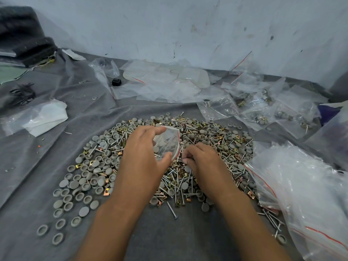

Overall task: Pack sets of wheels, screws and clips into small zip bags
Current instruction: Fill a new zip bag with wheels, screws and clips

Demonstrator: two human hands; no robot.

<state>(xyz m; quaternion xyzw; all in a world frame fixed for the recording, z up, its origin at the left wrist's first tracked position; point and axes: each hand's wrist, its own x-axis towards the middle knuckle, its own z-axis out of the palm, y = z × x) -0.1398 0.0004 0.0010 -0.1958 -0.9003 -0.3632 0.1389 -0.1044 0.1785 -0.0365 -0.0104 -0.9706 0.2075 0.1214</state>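
Observation:
A wide heap of grey wheels (82,178), silver screws (172,210) and brass clips (188,198) lies on the grey cloth (47,185). My left hand (145,155) grips a small clear zip bag (167,142) with a red strip, held over the middle of the heap; grey wheels show through it. My right hand (203,162) is just right of the bag's mouth, fingers curled and pinching small pieces from the heap; I cannot tell which pieces.
Filled small bags (263,113) lie at the back right. A stack of empty zip bags (305,194) sits at the right edge. More loose plastic (165,81) lies by the white wall. A dark bundle (22,34) sits far left.

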